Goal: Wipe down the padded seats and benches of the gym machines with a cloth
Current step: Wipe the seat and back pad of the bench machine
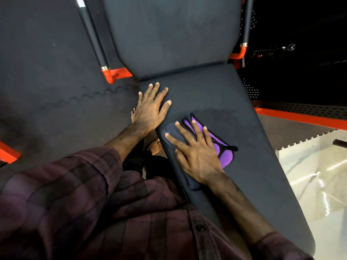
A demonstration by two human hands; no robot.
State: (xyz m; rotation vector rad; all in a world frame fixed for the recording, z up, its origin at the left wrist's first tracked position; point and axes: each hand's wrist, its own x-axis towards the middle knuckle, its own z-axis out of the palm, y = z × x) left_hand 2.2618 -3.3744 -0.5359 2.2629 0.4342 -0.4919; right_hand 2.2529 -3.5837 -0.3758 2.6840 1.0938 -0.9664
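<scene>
**Ana:** Checked shirt (105,212) fills the bottom of the head view, both sleeves pushed up. Past it, the right hand (195,152) lies flat on the cloth (224,154), fingers straight and spread, pressing it onto the seat pad (244,147). The cloth is purple with a dark border, bunched under the palm at the near-left part of the pad.

**Ben:** And the left hand (150,109)?

**Ana:** Also flat, fingers straight and apart, holding nothing. It rests on the pad's left edge near the seam with the back pad (169,34), thumb hanging over the side. I read it as a brace.

**Ben:** How should the wipe go?

**Ana:** Keep the palm weighted so the whole cloth drags, not just the fingertips. A damp-looking patch (219,113) sits just beyond the cloth, so I judge the far and right parts of the pad are not yet done. Overlapping strokes toward the right edge would cover them.

**Ben:** Room to move?

**Ana:** Plenty ahead and to the right on the pad. The right edge drops to a pale floor (309,184), so ease off there or the cloth slides over. On the left, the bracing hand blocks the stroke and would need lifting. A black handle (92,34) on an orange bracket (114,74) stands well left of the pad, out of the way.
</scene>
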